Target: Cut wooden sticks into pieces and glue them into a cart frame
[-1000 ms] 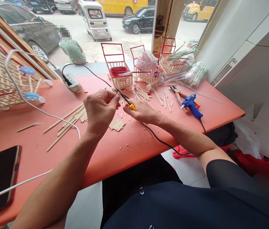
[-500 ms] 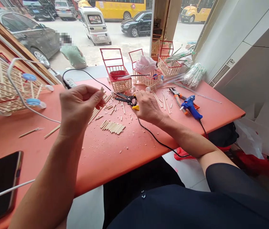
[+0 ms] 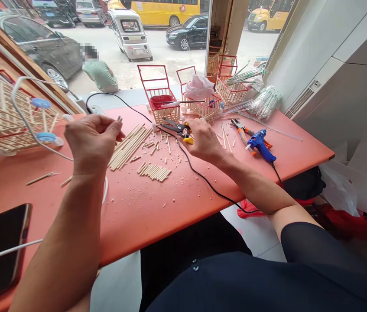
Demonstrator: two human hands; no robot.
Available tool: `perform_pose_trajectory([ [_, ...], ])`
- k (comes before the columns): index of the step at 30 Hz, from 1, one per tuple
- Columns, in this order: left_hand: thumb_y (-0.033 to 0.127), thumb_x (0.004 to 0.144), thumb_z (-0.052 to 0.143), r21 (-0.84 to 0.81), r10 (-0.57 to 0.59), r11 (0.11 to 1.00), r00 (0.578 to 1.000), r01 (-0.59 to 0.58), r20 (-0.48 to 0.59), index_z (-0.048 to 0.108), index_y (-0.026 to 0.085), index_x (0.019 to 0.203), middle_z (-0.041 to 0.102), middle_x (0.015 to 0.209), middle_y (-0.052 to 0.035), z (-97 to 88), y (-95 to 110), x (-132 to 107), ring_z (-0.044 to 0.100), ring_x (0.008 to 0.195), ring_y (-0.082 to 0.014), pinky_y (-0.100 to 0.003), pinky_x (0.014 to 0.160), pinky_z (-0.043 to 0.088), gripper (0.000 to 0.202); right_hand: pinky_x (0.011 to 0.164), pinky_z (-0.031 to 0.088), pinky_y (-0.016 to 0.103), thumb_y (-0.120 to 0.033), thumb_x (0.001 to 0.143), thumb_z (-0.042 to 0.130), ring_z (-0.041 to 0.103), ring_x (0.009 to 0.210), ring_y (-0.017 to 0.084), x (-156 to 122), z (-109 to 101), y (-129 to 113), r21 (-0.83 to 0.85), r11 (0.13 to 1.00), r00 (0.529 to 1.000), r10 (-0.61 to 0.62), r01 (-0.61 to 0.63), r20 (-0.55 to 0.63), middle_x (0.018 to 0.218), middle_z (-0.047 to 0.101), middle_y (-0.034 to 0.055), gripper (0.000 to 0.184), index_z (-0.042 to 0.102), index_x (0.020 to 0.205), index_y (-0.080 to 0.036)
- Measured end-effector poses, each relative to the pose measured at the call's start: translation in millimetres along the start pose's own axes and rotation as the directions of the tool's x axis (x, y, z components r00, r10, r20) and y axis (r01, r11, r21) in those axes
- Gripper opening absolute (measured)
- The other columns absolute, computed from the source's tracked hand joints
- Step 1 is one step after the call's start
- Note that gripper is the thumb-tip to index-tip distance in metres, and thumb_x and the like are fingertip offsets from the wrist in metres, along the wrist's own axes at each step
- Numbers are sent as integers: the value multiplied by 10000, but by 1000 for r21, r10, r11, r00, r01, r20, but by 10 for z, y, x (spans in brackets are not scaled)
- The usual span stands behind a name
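Orange table [image 3: 157,203], left hand [image 3: 90,139] pinching short stick [image 3: 119,118], right hand [image 3: 204,139] gripping cutters [image 3: 177,127], both well inside front edge

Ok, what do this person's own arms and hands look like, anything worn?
The left hand and right hand are bare, with no gloves, watch or bracelet showing. The left arm is uncovered as far as it shows; the right is bare up to a dark short sleeve.

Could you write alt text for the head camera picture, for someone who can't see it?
A person's left hand pinches short stick pieces above an orange table, while the right hand holds black-and-yellow cutters. Around them sit loose sticks, a blue glue gun and small stick carts.
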State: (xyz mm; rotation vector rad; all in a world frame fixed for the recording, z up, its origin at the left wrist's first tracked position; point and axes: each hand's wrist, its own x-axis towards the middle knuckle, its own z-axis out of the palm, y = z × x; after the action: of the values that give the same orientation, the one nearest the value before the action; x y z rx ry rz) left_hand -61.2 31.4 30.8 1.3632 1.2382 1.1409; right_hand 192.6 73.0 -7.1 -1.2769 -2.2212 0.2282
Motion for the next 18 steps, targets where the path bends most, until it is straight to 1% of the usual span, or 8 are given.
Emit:
perform_pose_trajectory([
  [3,468,859,942,-34,-24,999,999,25,22,862,270,1158,842,902,-84,116,-24,6,842,983,-281,-372,806,702,368,1012,538,444,-657,1097,627,679,1042,276,43,-58,14,418,904,994,59,-92,93,1098,759,132,480,715,1113,-186],
  [5,465,838,969,-46,-27,999,999,29,43,858,265,1112,842,927,-90,220,-71,-10,834,1010,-281,-377,827,703,358,957,583,410,-815,1077,570,707,997,246,50,-91,-10,649,740,982,85,-177,171,1015,757,104,624,725,1081,-211],
  [7,461,813,992,-49,-5,999,998,8,62,845,249,997,839,953,-96,298,-135,-22,817,1003,-262,-364,836,691,317,918,614,382,-907,1040,538,736,992,237,45,-121,-48,771,589,969,106,-241,221,978,766,97,721,753,1125,-223],
  [9,463,788,1007,-53,26,998,996,-22,90,817,228,881,834,983,-106,335,-202,-18,797,990,-238,-347,847,672,316,883,629,367,-940,1019,531,758,996,238,42,-148,-82,813,512,961,113,-275,254,960,780,98,775,780,1195,-227],
  [11,472,783,1005,-56,43,998,995,-38,91,795,217,831,828,995,-107,320,-251,2,779,975,-223,-346,859,652,334,850,633,365,-939,1015,543,773,989,242,49,-175,-98,822,492,957,103,-287,273,941,788,96,795,793,1262,-226],
  [13,434,792,989,-13,31,999,999,-31,6,786,214,814,805,914,-79,243,-265,28,738,892,-201,-341,827,614,301,832,634,368,-930,1010,572,780,977,247,69,-204,-93,817,501,957,91,-284,276,928,787,96,808,793,1318,-216],
  [16,274,765,918,217,29,976,983,12,-183,783,199,730,695,684,-9,32,-216,50,578,709,-144,-295,702,476,158,839,640,381,-919,1002,607,781,987,252,105,-244,-54,818,509,963,122,-269,241,929,775,99,835,778,1384,-197],
  [18,297,748,871,398,45,917,986,23,-163,809,202,721,668,660,2,-118,-163,44,527,687,-139,-283,648,409,116,850,645,391,-917,995,625,780,997,255,124,-255,-16,836,476,962,165,-272,219,925,766,97,847,770,1410,-194],
])
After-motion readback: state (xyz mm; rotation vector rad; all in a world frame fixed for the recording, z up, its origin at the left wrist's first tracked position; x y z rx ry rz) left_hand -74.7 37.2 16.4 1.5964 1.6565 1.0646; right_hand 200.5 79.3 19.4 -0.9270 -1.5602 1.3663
